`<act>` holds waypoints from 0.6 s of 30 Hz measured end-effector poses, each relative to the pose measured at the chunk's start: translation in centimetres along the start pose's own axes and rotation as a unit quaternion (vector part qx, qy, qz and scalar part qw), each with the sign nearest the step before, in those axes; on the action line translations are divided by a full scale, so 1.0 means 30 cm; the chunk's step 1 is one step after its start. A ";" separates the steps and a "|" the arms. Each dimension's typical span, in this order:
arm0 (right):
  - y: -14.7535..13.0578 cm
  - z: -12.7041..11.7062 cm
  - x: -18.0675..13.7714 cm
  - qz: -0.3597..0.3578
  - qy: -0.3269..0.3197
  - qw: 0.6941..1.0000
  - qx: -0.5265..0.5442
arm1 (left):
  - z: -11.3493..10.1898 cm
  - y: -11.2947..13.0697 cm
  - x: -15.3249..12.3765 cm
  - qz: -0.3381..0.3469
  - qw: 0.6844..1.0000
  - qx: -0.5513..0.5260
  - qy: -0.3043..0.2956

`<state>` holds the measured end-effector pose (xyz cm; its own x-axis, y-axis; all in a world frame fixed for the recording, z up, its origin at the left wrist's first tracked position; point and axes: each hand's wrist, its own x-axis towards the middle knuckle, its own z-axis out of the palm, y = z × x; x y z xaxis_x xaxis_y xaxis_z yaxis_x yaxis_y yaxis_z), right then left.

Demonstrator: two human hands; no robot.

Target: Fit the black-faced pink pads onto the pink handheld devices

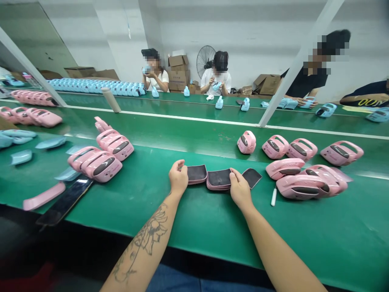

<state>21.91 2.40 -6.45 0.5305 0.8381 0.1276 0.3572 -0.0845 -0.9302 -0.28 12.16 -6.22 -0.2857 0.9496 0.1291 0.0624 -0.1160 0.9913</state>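
My left hand (178,177) grips the outer end of a small stack of dark, pink-edged panels (197,173), thumb at its edge. My right hand (240,189) is closed on a second stack of the same dark panels (219,178), thumb on top. The two stacks lie almost end to end, low over the green table. A loose dark panel (253,177) lies just beyond my right hand. Right of that are a small white tube (274,197) and several glossy pink handled cases (300,187) with dark oval windows.
More pink cases (103,165) stand at the left, near a dark phone-like slab (67,198), a curved pink piece (44,196) and light blue pieces (21,157). A white post (282,85) rises from the bench. Co-workers across it handle blue cases (219,102).
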 end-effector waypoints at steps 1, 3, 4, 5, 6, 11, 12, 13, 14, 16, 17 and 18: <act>-0.003 -0.001 -0.001 -0.001 0.002 1.000 -0.001 | 0.002 -0.001 0.003 -0.001 1.000 0.007 0.003; -0.009 -0.002 -0.004 0.000 0.005 1.000 -0.002 | 0.005 -0.004 0.005 -0.002 1.000 0.017 0.007; -0.012 -0.003 -0.005 0.002 0.006 1.000 -0.002 | 0.007 -0.004 0.004 -0.002 1.000 0.020 0.007; -0.013 -0.004 -0.005 0.003 0.006 1.000 -0.002 | 0.008 -0.005 0.003 -0.002 1.000 0.020 0.005; -0.014 -0.004 -0.006 0.005 0.006 1.000 -0.003 | 0.009 -0.005 0.001 -0.003 1.000 0.018 0.002; -0.018 -0.003 -0.011 0.005 0.005 1.000 -0.006 | 0.017 0.002 -0.006 -0.020 0.999 -0.029 -0.017; -0.019 -0.003 -0.014 0.005 0.005 1.000 -0.008 | 0.019 0.003 -0.008 -0.022 0.999 -0.040 -0.017; -0.020 -0.002 -0.016 0.006 0.006 1.000 -0.009 | 0.021 0.004 -0.010 -0.023 0.998 -0.049 -0.016; -0.020 -0.001 -0.018 0.008 0.006 1.000 -0.010 | 0.022 0.005 -0.012 -0.024 0.998 -0.056 -0.015; -0.021 0.000 -0.021 0.013 0.009 1.000 -0.011 | 0.024 0.004 -0.015 -0.027 0.998 -0.064 -0.014; -0.022 0.001 -0.022 0.016 0.010 1.000 -0.010 | 0.025 0.002 -0.015 -0.028 0.997 -0.066 -0.012; -0.022 0.002 -0.022 0.018 0.012 1.000 -0.009 | 0.025 0.000 -0.015 -0.030 0.997 -0.067 -0.009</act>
<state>21.28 1.93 -5.94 0.5605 0.8217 0.1029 0.3522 -0.1241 -0.9276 0.58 11.95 -6.31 -0.2676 0.9610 0.0702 -0.0833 -0.0956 0.9919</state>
